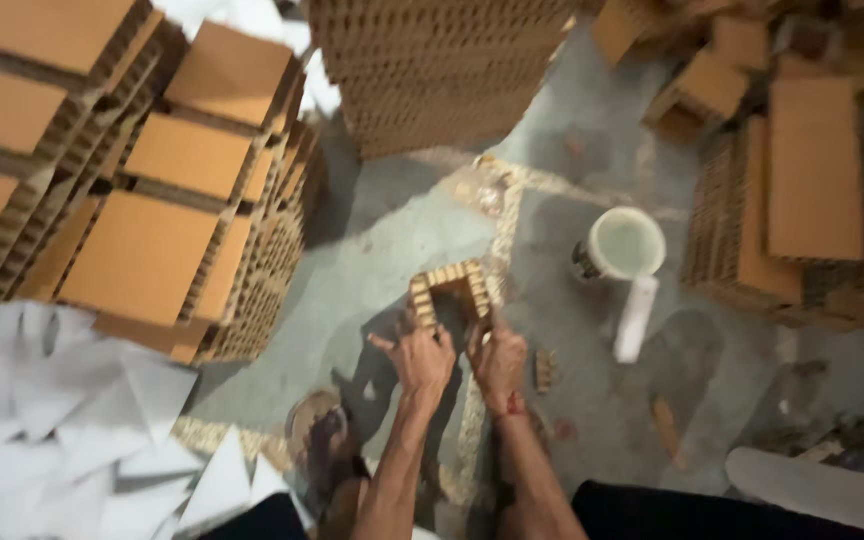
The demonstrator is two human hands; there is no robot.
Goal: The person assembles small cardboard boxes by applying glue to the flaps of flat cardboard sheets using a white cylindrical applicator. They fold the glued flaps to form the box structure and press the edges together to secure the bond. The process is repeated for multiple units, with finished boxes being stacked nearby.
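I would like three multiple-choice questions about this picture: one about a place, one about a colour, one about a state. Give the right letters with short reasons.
1. Where does the round white bucket stand?
A. on the grey concrete floor
B. on a cardboard stack
C. on the white paper sheets

2. What colour are the loose paper sheets at the lower left?
A. brown
B. white
C. blue

3. What do the left hand and right hand do?
A. hang free
B. both grip the small bent strip of brown honeycomb cardboard
C. hold the bucket

Answers:
1 A, floor shows all around it.
2 B, they are pale beside the brown flat-topped cardboard blocks.
3 B, each hand closes on one leg of the strip.
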